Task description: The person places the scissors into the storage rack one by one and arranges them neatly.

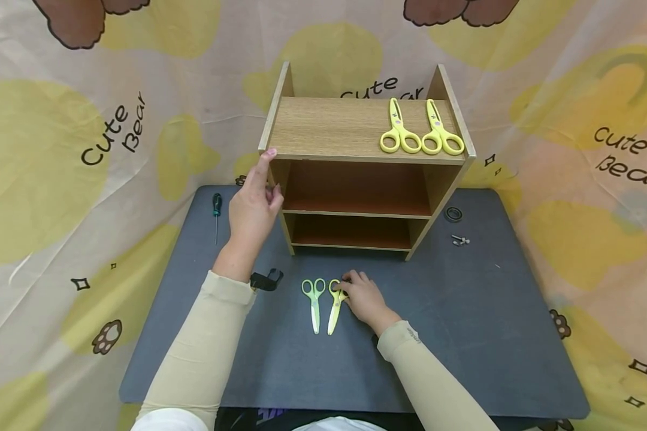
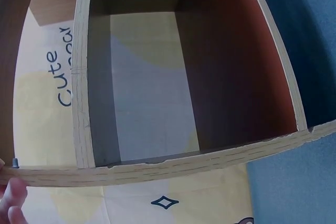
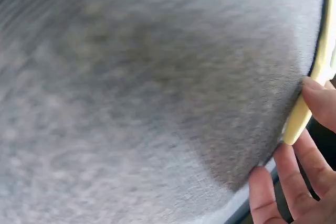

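Note:
A wooden shelf unit (image 1: 356, 214) stands on the dark table. My left hand (image 1: 253, 206) holds its left side panel near the upper board; in the left wrist view fingertips (image 2: 14, 190) lie at the panel's edge (image 2: 157, 170). Two yellow scissors, one (image 1: 399, 134) beside another (image 1: 438, 133), lie on the upper board at its right. On the table, my right hand (image 1: 363, 297) pinches the handle of yellow scissors (image 1: 334, 311); the right wrist view shows thumb and fingers at a yellow part (image 3: 299, 121). Green-handled scissors (image 1: 315, 305) lie just left.
A screwdriver (image 1: 217, 209) lies at the table's back left. Right of the shelf unit are a black roll (image 1: 453, 214) and several small metal pieces (image 1: 460, 240). A printed cloth (image 1: 156, 120) hangs behind the table (image 1: 463, 335).

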### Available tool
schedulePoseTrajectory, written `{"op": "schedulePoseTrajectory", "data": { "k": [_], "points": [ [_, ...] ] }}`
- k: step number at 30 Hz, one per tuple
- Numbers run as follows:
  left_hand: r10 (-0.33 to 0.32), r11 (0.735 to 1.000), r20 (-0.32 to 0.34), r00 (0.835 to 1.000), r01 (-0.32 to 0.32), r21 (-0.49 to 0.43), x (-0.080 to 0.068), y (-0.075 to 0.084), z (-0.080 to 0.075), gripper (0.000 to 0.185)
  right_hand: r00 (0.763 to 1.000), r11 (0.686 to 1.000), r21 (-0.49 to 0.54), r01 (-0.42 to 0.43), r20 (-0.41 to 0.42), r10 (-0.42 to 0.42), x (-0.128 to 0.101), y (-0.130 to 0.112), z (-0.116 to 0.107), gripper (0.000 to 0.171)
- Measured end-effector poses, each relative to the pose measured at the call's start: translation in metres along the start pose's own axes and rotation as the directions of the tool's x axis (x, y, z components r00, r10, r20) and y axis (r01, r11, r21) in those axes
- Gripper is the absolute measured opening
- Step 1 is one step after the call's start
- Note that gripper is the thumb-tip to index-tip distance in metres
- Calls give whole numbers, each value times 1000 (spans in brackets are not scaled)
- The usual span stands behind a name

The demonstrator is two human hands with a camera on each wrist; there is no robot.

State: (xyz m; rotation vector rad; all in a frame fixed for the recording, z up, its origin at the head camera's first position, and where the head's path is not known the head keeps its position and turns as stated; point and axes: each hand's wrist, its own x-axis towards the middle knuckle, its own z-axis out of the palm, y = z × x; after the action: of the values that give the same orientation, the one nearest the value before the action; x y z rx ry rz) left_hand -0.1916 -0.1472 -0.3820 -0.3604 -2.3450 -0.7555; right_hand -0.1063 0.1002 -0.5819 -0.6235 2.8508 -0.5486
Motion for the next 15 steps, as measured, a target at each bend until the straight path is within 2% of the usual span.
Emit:
{"op": "schedulePoseTrajectory", "data": {
  "k": [7,12,15],
  "points": [
    [-10,1000,3,1000,10,7,0,1,-3,62,999,1000,14,23,-32,-23,-4,1,-4,20],
    [-14,1000,1,1000,14,8,0,1,-4,63,994,999,-7,50,-95,-50,-7,6,-4,20],
    [-6,1000,0,1000,6,3,0,0,-3,64,993,999,-18,46,-105,-48,-9,11,-5,24]
  ]
}}
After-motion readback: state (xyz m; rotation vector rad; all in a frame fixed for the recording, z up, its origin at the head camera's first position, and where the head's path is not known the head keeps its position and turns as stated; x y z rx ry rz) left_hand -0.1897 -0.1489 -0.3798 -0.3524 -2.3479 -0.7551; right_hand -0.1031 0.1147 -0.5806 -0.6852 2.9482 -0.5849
